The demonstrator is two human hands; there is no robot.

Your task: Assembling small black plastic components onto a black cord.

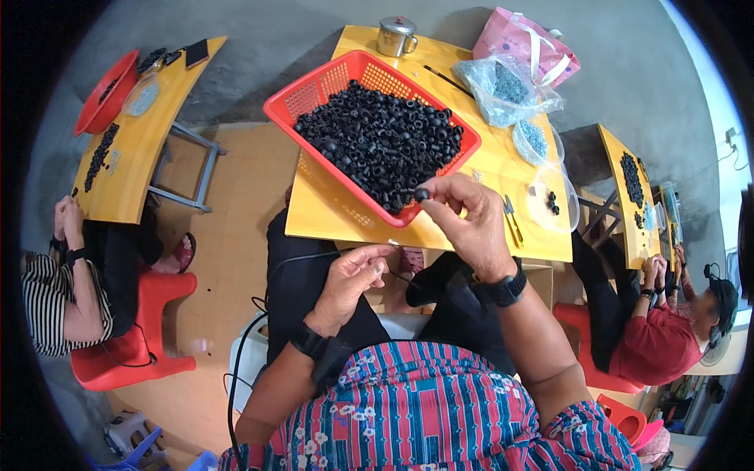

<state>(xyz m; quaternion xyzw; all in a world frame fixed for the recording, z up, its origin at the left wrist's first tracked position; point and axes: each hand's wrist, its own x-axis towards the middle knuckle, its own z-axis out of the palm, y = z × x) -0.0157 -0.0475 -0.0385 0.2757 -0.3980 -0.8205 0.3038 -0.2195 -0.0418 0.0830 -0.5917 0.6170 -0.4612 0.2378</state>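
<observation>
A red plastic basket [369,63] heaped with small black ring-shaped and round parts [377,133] stands tilted across the yellow table [338,208]. At the basket's near right corner, my right hand [467,220] pinches a small round black part [422,195] between thumb and fingertips. My left hand [349,286] is below the table's front edge, above my lap, index finger stretched toward that edge and thumb apart from it. Nothing shows in its grip. To the right of my right hand, a clear plastic lid or dish [564,216] has a few black parts in it.
Yellow-handled scissors or snips [514,224] lie right of my hand. Behind are a clear tub of bluish pieces [530,141], a plastic bag [506,86], a pink tote [510,35] and a metal mug [397,37]. Other people sit at tables left and right.
</observation>
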